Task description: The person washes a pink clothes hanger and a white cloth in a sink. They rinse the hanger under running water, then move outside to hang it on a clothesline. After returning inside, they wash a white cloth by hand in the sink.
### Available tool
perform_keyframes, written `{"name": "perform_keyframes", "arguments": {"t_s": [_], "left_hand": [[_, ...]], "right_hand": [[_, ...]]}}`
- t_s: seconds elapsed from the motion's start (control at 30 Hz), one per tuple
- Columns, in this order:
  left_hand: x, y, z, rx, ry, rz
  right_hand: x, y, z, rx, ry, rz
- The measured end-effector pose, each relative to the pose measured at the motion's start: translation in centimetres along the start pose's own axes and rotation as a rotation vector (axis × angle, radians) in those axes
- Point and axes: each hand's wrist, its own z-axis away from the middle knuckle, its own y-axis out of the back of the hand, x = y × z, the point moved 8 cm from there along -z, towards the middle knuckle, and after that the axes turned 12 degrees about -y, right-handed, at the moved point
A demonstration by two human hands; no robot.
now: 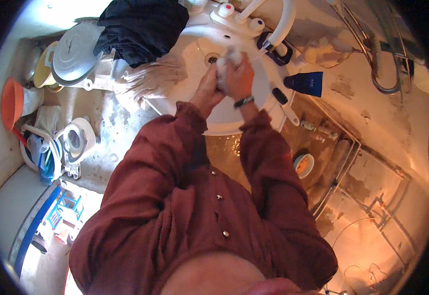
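Observation:
Over the white washbasin (222, 120), my left hand (208, 86) and my right hand (239, 79) are pressed together around a soft white wad (229, 61). Motion blurs it, so I cannot tell whether it is cloth or thick lather. A dark band circles my right wrist. Water runs from the white curved spout (284, 24) just to the right of my hands. The drain hole (212, 58) shows beyond my left fingers. A pale wet cloth (146, 81) hangs over the basin's left side, below a bunched black garment (144, 29).
A brush (281, 96) and a dark blue tube (306, 84) lie along the basin's right rim. A lidded metal pot (76, 53), a yellow basin (44, 66) and an orange scoop (11, 103) stand at left. A small bowl (303, 166) sits lower right, near wall pipes (338, 180).

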Motion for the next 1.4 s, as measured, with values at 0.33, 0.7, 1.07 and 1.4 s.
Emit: {"name": "perform_keyframes", "arguments": {"t_s": [0.33,0.7,1.07,1.4], "left_hand": [[0.9,3.9,-2.8,0.133,-0.155,-0.199],[7.5,0.1,-1.7,-0.255,-0.636,-1.272],[6.7,0.9,-2.1,-0.281,-0.050,-0.727],[2.4,-0.5,0.2,-0.348,0.096,-0.827]], "right_hand": [[-2.6,0.1,2.3,-0.098,0.195,0.156],[3.5,-1.3,-0.5,-0.735,-0.448,-0.483],[3.6,2.6,-0.6,-0.847,-0.325,-0.331],[3.1,-0.5,-0.1,-0.699,-0.471,-0.699]]}}
